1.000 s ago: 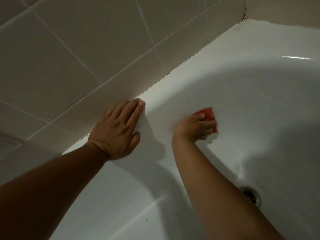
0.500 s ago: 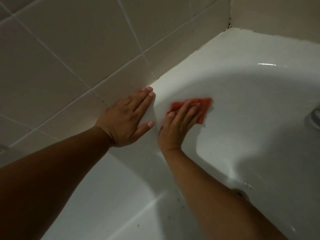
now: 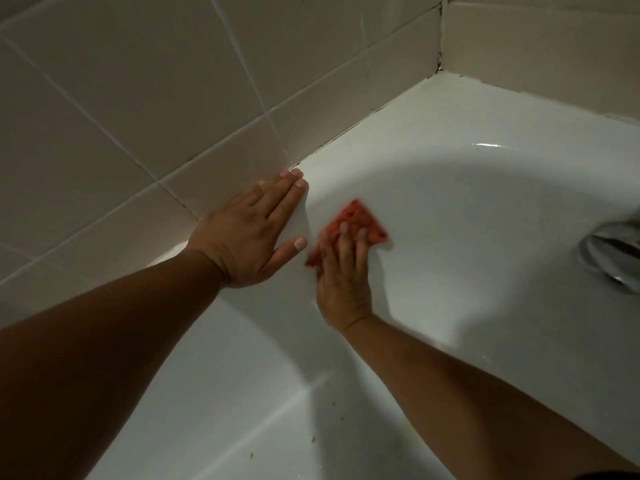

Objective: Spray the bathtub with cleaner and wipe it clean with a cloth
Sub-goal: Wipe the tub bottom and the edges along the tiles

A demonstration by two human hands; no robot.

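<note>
Where bathtub (image 3: 467, 237) meets tiles (image 3: 138, 98): left hand (image 3: 256, 233) lies flat, grip released.
Right hand (image 3: 343, 275): grip released, straight fingers (image 3: 361, 241) pressing red cloth (image 3: 362, 220) onto the tub's inner wall.

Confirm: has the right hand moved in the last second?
Yes. The right hand, pressing the red cloth, slid up toward the bathtub rim, ending beside the left hand.
</note>
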